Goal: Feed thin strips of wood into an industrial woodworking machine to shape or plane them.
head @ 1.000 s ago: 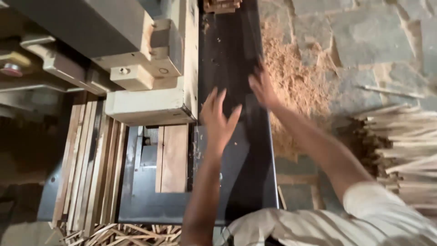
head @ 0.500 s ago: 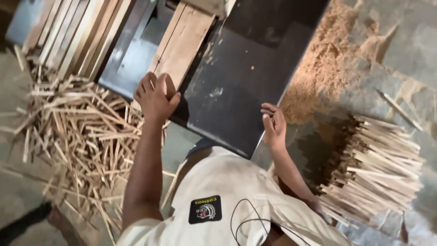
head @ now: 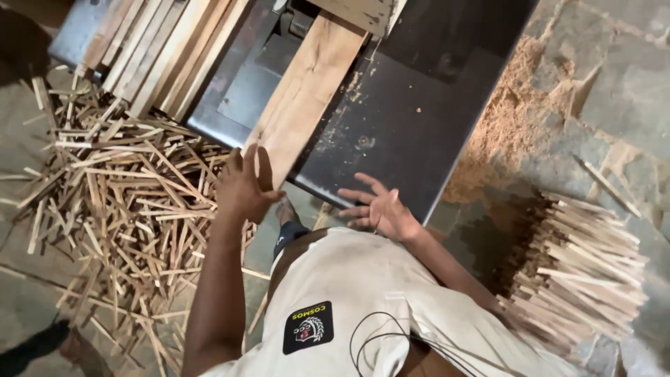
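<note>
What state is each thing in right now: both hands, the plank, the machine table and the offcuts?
Left hand: open, fingers spread, at the near end of the plank, no closed grip.
Right hand: open, palm up, empty, by the table's near edge.
Plank: lying flat on the machine.
Machine table: dark, dusted with wood chips.
Loose sticks: scattered on the floor.
Stick bundle: stacked together.
Sawdust: heaped beside the table.

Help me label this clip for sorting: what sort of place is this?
Most likely a small woodworking shop. A dark machine table carries a wooden plank, sawdust lies heaped on the stone floor, and thin wood offcuts lie piled beside it.
</note>
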